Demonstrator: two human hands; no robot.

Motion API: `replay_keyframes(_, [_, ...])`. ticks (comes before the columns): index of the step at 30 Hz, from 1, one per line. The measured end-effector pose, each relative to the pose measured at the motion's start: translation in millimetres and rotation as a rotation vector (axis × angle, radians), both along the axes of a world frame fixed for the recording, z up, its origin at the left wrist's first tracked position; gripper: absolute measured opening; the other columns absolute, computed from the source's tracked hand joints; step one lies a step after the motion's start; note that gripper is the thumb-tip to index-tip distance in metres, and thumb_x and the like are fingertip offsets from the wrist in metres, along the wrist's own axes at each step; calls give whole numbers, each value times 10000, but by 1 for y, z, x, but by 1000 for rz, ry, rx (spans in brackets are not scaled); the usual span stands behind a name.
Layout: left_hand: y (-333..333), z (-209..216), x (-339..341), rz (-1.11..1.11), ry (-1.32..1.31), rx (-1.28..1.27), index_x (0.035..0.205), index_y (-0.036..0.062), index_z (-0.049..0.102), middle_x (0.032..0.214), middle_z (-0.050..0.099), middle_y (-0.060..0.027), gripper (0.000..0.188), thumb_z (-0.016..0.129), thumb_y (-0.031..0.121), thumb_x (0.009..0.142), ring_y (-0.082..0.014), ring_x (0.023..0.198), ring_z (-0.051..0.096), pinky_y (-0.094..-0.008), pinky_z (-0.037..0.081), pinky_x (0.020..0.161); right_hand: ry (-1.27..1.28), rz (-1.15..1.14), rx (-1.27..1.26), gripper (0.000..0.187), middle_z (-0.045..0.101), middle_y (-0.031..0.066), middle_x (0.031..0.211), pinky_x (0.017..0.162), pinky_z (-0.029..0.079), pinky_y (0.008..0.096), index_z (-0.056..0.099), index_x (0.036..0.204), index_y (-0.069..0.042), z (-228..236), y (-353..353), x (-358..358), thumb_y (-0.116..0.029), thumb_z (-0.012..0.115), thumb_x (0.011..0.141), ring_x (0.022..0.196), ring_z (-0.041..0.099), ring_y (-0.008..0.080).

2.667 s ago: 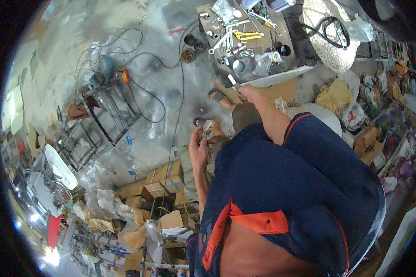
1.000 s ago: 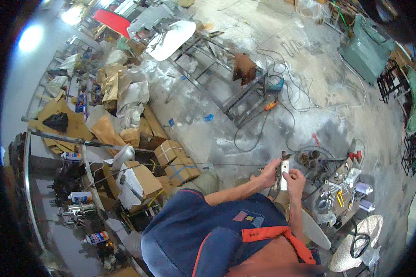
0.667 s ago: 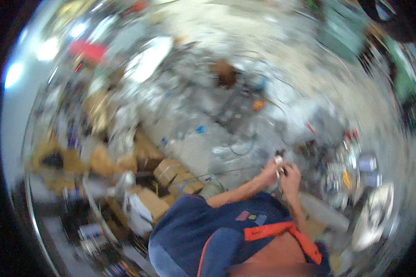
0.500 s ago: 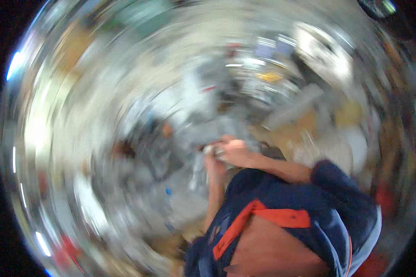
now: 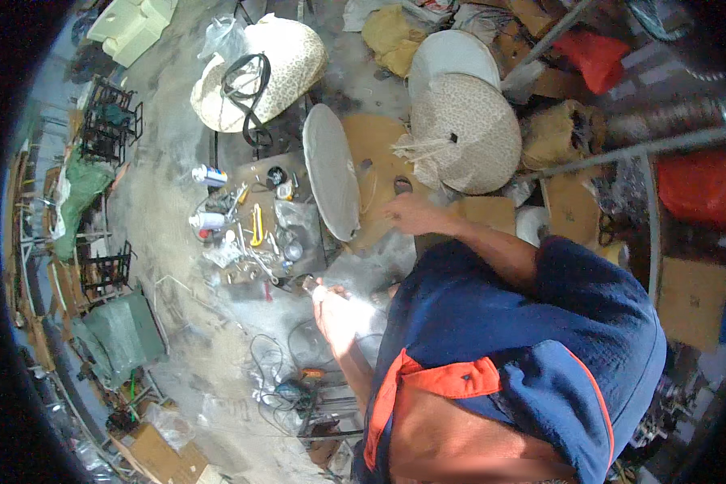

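My left hand [image 5: 336,313] is low in front of me, strongly lit, with its fingers closed. A small object with a dark end [image 5: 310,282] shows at its fingertips, too unclear to name. Farther right, apart from the left one, my right hand [image 5: 418,214] hangs over a brown cardboard sheet [image 5: 371,133]. Its fingers are curled, and what they hold, if anything, is hidden. Just beyond it shows a dark shoe-like shape [image 5: 402,185]. A pale round padded disc [image 5: 331,173] stands tilted to the left of that hand.
Spray cans [image 5: 208,176], a yellow-handled tool [image 5: 256,224] and several wrenches crowd a low surface on the left. Behind it sits a patterned cushioned seat [image 5: 290,60] with a black strap. A round patterned cushion [image 5: 480,133] lies right. Cables [image 5: 270,363] trail near my left arm.
My hands were together in front of me; now they are apart, the right one farther right. The view has swung round, and the earlier blur has cleared.
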State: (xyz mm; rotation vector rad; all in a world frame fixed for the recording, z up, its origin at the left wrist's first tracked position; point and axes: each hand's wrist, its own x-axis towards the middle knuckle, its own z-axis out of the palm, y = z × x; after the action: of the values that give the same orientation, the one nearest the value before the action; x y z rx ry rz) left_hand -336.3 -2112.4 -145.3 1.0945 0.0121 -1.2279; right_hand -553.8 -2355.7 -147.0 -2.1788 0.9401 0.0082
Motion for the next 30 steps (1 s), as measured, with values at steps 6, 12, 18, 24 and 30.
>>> replay_keyframes(6, [-173,5,-26,-186,-105,159,1330,135,389,975,646,-131,314,464,130,1025,-260,747,679,-358,536,519,147,-318,72,342,680,246,955,827,497,492,668,1128,-27,-24,-155,-107,-129,610,807,910,645,419])
replay_keyframes(12, [-354,10,-64,-370,-34,67,1226,85,444,795,644,-143,230,492,178,1022,-256,652,673,-333,532,506,94,-572,6,337,700,230,937,821,527,484,671,1133,-15,-4,-277,-191,-166,623,836,898,675,411])
replay_keyframes(18, [-513,14,-58,-433,-59,130,1115,87,504,887,667,-134,178,536,228,1012,-246,721,687,-349,547,528,23,-747,47,368,705,227,928,819,535,448,654,1164,9,9,-366,-199,-156,627,837,884,682,393])
replay_keyframes(24, [-672,-13,-33,-311,-19,71,1127,98,582,951,656,-98,162,545,184,995,-205,754,656,-337,550,628,-206,-657,430,372,693,105,986,718,544,309,641,1231,-10,18,-510,-158,-132,676,881,787,661,160])
replay_keyframes(30, [-898,-56,13,-313,22,21,1153,46,528,955,685,-157,202,530,128,968,-240,759,679,-363,575,616,-236,-825,339,379,692,99,923,675,530,309,632,1237,-4,21,-751,-113,-107,676,875,759,662,166])
